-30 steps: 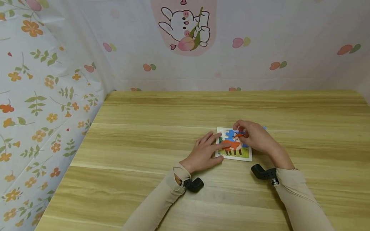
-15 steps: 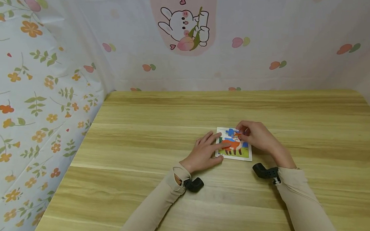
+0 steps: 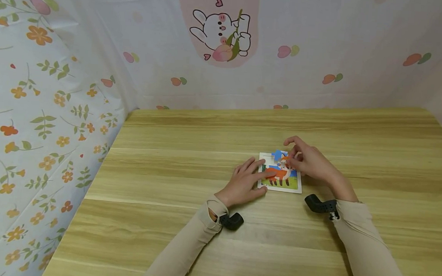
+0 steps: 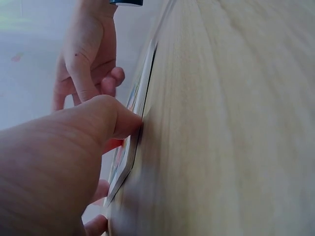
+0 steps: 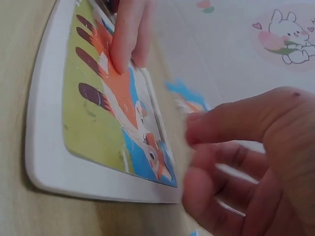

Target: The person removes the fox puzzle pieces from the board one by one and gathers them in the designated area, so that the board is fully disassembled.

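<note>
A small jigsaw puzzle [image 3: 291, 183] with a white frame lies on the table, showing an orange fox-like animal on green and blue. My left hand [image 3: 242, 182] rests over its left side, fingers spread and one finger pressing on the animal's orange body [image 5: 118, 83]. Above the upper part, my right hand [image 3: 311, 161] pinches a loose puzzle piece [image 5: 187, 93], blue with some orange and white, between thumb and finger. This piece is clear of the board in the right wrist view. Bare white backing shows in the board's upper left.
Wood-grain table [image 3: 153, 227] surrounds the puzzle. A bit of blue [image 5: 195, 233] shows at the bottom edge of the right wrist view, too cropped to identify. Patterned cloth [image 3: 306, 75] hangs behind the table, and flowered cloth [image 3: 51, 143] at left.
My right hand has moved slightly right, its index finger extending away. The blue piece it pinches has lifted from the board and shifted upward over the frame's edge. My left hand stays put.
</note>
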The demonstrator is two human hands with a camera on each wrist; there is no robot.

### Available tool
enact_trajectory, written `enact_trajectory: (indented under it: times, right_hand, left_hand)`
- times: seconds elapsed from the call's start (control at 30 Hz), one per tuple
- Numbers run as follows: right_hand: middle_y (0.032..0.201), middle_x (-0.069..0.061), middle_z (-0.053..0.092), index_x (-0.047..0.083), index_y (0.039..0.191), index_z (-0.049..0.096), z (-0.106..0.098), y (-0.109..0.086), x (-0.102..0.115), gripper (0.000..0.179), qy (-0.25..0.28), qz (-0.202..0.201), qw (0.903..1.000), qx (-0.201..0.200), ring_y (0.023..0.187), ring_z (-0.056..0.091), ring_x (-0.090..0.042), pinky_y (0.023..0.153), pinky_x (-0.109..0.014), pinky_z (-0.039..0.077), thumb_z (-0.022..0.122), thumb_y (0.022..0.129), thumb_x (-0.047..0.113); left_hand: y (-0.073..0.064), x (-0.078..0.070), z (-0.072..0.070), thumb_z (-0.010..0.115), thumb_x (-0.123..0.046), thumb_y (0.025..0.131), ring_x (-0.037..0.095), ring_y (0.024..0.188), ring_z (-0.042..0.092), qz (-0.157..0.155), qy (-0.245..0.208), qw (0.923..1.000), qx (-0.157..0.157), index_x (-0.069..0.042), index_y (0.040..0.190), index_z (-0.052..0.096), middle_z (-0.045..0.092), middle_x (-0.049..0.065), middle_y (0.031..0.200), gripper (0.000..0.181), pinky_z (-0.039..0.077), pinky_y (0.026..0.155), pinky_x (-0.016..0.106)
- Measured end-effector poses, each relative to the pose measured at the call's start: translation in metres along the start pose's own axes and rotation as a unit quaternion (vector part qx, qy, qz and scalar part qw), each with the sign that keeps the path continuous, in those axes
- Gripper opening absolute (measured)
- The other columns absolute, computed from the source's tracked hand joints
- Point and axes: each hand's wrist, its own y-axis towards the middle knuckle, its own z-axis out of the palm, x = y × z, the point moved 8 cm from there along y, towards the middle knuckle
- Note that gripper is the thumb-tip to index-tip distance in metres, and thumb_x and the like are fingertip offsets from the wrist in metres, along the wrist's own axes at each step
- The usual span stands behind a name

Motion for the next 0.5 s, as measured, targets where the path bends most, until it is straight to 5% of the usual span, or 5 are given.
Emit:
enact_trajectory:
  times: [0.5]
  right_hand:
    - [0.092,-0.013,0.055,0.001,0.112,0.051,-0.011,-0.004,-0.011,0.020,0.012,0.016,0.9997,-0.017,0.067,0.054,-0.021,0.050,-0.028,0.047,0.054,0.092,0.003]
  left_hand:
    - [0.002,0.002,0.001,0.053,-0.031,0.091,0.027,0.139,0.012,-0.003,0.008,1.0000,-0.003,-0.029,0.138,0.047,0.027,0.004,0.150,0.047,0.022,0.104,0.049]
